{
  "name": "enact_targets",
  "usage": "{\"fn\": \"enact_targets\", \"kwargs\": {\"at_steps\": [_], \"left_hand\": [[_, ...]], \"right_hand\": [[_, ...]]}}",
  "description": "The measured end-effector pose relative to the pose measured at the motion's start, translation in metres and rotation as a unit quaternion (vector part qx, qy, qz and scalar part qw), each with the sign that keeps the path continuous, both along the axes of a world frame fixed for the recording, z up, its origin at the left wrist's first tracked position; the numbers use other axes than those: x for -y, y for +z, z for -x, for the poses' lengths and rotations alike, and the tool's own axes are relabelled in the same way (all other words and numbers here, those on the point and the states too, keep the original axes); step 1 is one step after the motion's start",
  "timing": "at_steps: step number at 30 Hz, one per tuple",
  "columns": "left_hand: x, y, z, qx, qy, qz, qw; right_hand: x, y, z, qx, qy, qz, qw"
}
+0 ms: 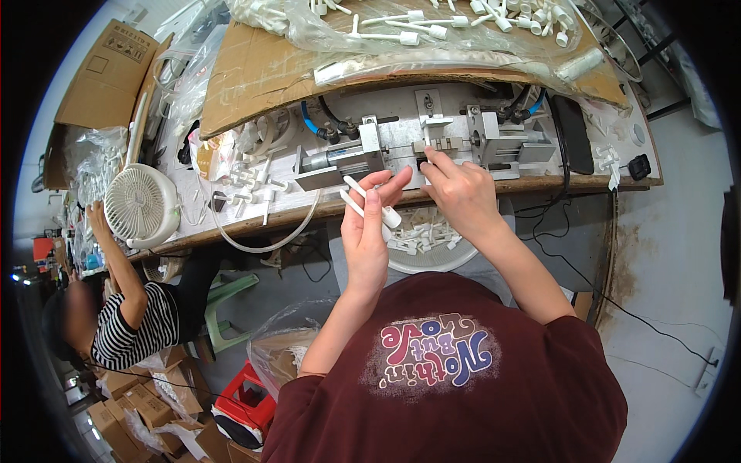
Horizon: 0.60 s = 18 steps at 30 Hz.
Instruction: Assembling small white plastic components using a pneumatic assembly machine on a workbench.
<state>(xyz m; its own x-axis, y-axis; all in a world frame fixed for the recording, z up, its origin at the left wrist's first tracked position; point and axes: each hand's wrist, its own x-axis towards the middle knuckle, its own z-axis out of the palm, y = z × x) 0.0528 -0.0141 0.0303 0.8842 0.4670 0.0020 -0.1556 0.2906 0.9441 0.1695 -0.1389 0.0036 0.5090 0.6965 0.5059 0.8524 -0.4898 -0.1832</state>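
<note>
My left hand (366, 243) is closed around a couple of white plastic stick-like parts (392, 218) with wide cap ends, held just in front of the bench edge. Over at the metal clamping fixture (446, 144), my right hand (467, 199) reaches in with thumb and index finger close together. What those fingertips pinch, if anything, is too small to make out. A metal slide unit (340, 163) flanks the fixture on the left, and another metal unit (515, 143) on the right. Below my hands, a round white basin (432, 262) holds many similar white parts.
A cardboard sheet (262, 73) overhangs the fixture, bearing bagged white parts (409, 32). Loose white parts (251, 189), a tube (266, 248) and a white fan (139, 207) are left; a black phone (571, 135) and cables right. A co-worker (147, 328) sits left, near stools (245, 393).
</note>
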Motion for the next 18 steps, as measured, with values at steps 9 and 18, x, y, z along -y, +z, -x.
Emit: {"fn": "enact_targets", "kwargs": {"at_steps": [9,18], "left_hand": [[0.004,-0.009,-0.003,0.001,-0.068,0.057,0.996],[0.009,-0.019,-0.001,-0.044,-0.110,0.000,0.993]], "right_hand": [[0.012,0.029,0.030,-0.147,0.188,-0.181,0.954],[0.030,0.021,0.030,-0.256,0.117,-0.181,0.942]]}}
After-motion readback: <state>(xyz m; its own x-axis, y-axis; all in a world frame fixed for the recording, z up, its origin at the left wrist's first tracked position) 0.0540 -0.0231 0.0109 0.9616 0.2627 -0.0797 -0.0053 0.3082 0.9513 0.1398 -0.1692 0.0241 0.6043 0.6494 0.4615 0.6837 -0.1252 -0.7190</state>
